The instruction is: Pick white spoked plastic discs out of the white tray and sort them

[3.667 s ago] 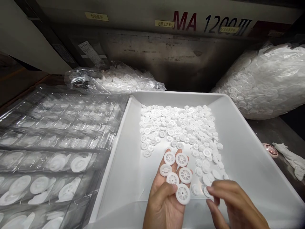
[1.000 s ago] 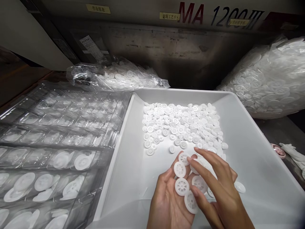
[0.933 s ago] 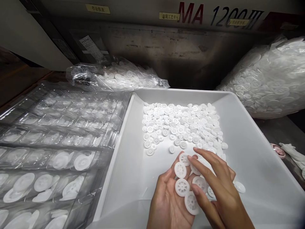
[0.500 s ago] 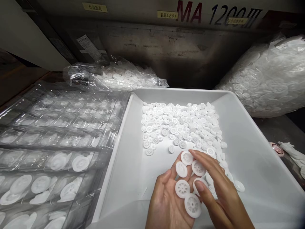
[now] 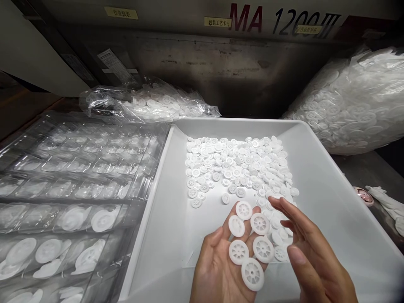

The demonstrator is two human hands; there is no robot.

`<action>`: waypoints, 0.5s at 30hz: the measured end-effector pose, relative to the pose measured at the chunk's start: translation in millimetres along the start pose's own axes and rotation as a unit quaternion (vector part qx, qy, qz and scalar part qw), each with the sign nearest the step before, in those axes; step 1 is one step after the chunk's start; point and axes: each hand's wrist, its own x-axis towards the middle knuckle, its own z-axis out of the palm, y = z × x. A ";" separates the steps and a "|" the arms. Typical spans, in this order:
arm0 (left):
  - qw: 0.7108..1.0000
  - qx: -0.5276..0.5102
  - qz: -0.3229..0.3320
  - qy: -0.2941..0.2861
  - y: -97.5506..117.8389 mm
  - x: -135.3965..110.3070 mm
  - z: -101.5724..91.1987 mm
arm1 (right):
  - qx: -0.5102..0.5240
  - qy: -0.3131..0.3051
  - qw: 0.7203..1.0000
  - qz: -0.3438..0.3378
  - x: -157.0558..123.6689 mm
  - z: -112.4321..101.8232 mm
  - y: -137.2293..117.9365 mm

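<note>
- Wheels (image 5: 263,249), white plastic, spoked: six, lying flat across left palm and fingers, lowest one near palm's outer edge.
- Left hand (image 5: 214,271): palm up over tray, fingers slightly parted, bearing wheels loosely, no closed grip.
- Right hand (image 5: 312,256): fingers spread wide, holding nothing, just beside held wheels.
- Loose wheels (image 5: 236,168): broad heap on tray floor, ahead of both hands.
- Tray (image 5: 328,198): white, with sloped walls.
- Risk: lowest wheel sliding off on any palm tilt; right fingers knocking held wheels when closing in.
- Room: broad tray floor left of left hand; transparent blister tray (image 5: 72,168) beyond left wall; bagged wheels (image 5: 353,113) past right corner.
</note>
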 end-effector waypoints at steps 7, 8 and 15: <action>0.999 0.011 -0.006 0.032 2.0 0.1 -5.0 | 0.057 0.018 0.998 0.030 -3.3 2.2 0.8; 1.000 0.012 -0.007 0.027 2.3 0.4 -7.0 | 0.072 0.017 0.996 0.041 -4.3 2.2 1.0; 0.994 0.101 0.027 -0.018 0.9 0.8 -13.5 | 0.264 0.049 0.956 0.116 -2.8 10.8 14.0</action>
